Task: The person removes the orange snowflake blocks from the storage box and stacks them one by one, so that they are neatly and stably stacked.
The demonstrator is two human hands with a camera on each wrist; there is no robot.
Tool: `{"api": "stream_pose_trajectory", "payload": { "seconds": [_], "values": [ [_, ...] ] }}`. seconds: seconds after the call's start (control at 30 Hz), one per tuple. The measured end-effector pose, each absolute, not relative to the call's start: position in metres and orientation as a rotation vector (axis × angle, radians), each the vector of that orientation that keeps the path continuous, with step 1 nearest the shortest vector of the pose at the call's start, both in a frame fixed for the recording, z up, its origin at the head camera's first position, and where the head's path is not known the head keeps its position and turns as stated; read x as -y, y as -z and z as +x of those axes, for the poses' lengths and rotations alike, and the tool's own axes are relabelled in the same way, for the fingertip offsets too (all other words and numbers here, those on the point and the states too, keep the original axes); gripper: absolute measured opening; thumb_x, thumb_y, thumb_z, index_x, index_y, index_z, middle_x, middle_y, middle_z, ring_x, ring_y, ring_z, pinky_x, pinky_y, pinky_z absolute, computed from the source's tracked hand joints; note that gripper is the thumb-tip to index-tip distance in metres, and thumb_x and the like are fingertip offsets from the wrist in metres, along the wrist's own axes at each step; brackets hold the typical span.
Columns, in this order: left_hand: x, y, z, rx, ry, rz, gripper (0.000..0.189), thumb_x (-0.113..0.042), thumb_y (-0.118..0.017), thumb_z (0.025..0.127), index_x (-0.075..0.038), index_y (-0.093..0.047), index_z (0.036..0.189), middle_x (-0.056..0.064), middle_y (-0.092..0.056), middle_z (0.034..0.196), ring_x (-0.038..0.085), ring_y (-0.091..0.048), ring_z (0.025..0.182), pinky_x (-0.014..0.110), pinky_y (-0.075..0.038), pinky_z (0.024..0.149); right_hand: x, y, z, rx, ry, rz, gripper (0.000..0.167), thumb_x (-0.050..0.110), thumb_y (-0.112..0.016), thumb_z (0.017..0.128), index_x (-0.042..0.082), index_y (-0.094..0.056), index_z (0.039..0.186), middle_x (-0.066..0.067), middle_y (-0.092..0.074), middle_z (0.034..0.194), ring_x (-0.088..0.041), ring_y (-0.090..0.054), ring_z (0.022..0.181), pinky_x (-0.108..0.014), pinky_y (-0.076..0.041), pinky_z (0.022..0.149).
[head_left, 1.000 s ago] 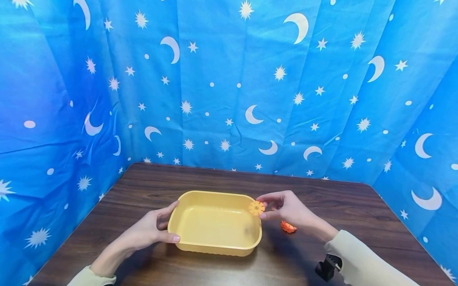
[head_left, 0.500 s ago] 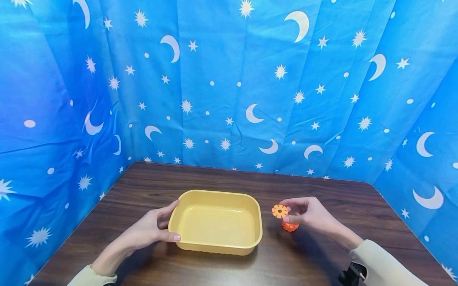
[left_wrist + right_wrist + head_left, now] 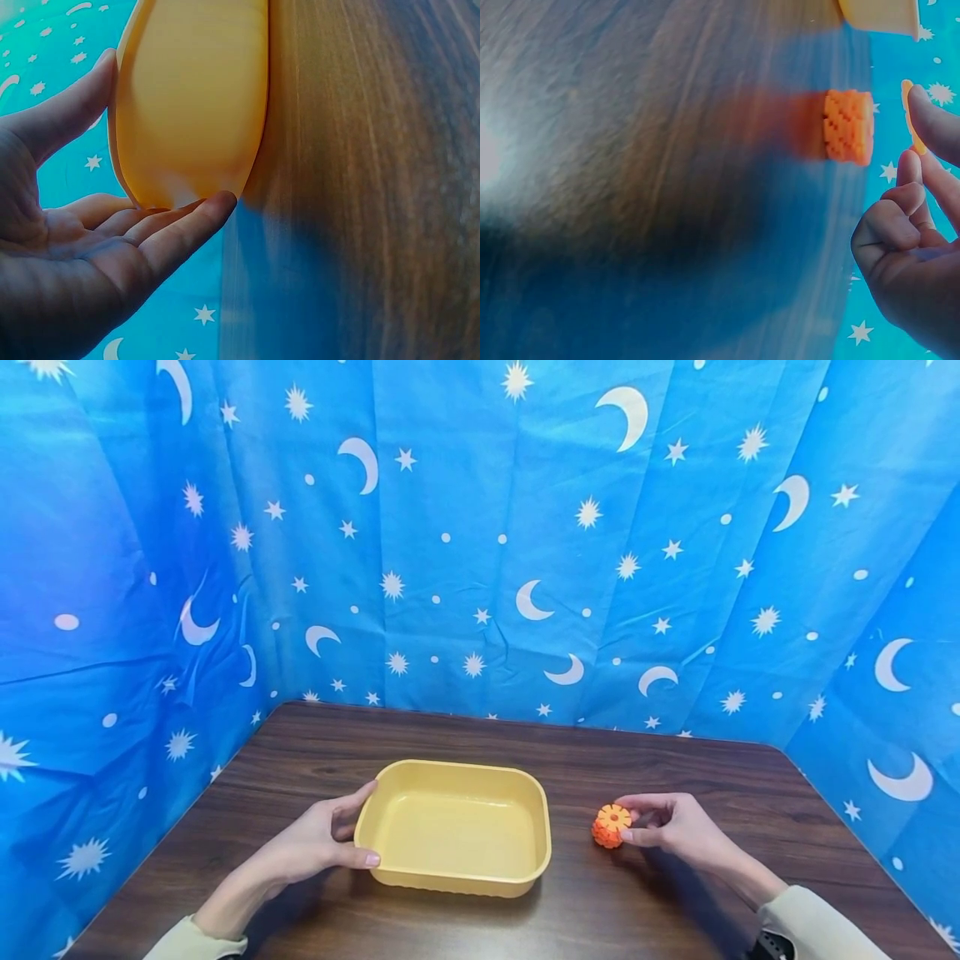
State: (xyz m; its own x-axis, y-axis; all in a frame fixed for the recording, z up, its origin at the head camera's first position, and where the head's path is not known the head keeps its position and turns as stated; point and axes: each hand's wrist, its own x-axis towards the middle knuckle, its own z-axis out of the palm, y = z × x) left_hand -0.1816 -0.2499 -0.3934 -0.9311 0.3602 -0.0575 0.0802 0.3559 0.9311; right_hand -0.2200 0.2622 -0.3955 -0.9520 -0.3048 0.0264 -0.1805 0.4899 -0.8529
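My left hand [image 3: 307, 839] grips the left end of a yellow plastic basin [image 3: 452, 887], thumb at the near corner and a fingertip at the far one. The basin stands upright on the table. To its right, my right hand [image 3: 671, 831] pinches an orange flower-shaped disc [image 3: 616, 817] between thumb and fingers. Below this disc stands a short stack of orange notched discs [image 3: 606, 837]. In the right wrist view, a gap separates the held disc [image 3: 912, 116] from the stack [image 3: 847, 127].
The dark wood-grain table [image 3: 480, 739] carries the basin and the stack. A blue cloth [image 3: 450, 568] with white moons and stars hangs behind the table and along both sides. A black band [image 3: 771, 947] is on the right wrist.
My right hand has carried the pinched disc rightward from the basin's right rim, then lowered it over the orange stack. The left hand and the basin have stayed in place.
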Motion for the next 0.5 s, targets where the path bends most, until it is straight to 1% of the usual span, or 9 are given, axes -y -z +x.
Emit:
{"api": "stream_pose_trajectory", "payload": {
  "seconds": [0.17,0.33,0.5],
  "values": [
    [0.2498,0.3933,-0.1818,-2.37,-1.605,0.381,0.108,-0.023,-0.091,0.083,0.0,-0.025,0.166,0.03,-0.027,0.167,0.051,-0.047,0.14,0.052,-0.051,0.106,-0.2658,0.401,-0.2209,-2.594,1.456,-0.382,0.053,0.009,-0.086,0.088,-0.01,-0.066,0.133,-0.013,-0.064,0.098,-0.017,-0.051,0.063,-0.024,-0.041,0.051],
    [0.2498,0.3929,-0.1819,-2.358,-1.615,0.392,0.108,-0.022,-0.091,0.083,0.0,-0.025,0.166,0.029,-0.026,0.168,0.05,-0.048,0.14,0.05,-0.052,0.105,-0.2657,0.4043,-0.221,-2.597,1.454,-0.332,0.052,0.009,-0.086,0.088,-0.008,-0.067,0.133,-0.013,-0.064,0.098,-0.02,-0.051,0.063,-0.026,-0.043,0.051],
    [0.25,0.3928,-0.1818,-2.356,-1.614,0.39,0.108,-0.021,-0.091,0.083,0.0,-0.025,0.166,0.029,-0.025,0.168,0.051,-0.048,0.14,0.051,-0.052,0.105,-0.2649,0.4064,-0.2214,-2.606,1.453,-0.323,0.05,0.009,-0.086,0.088,-0.008,-0.068,0.132,-0.013,-0.063,0.098,-0.019,-0.051,0.063,-0.026,-0.043,0.051]
  ]
}}
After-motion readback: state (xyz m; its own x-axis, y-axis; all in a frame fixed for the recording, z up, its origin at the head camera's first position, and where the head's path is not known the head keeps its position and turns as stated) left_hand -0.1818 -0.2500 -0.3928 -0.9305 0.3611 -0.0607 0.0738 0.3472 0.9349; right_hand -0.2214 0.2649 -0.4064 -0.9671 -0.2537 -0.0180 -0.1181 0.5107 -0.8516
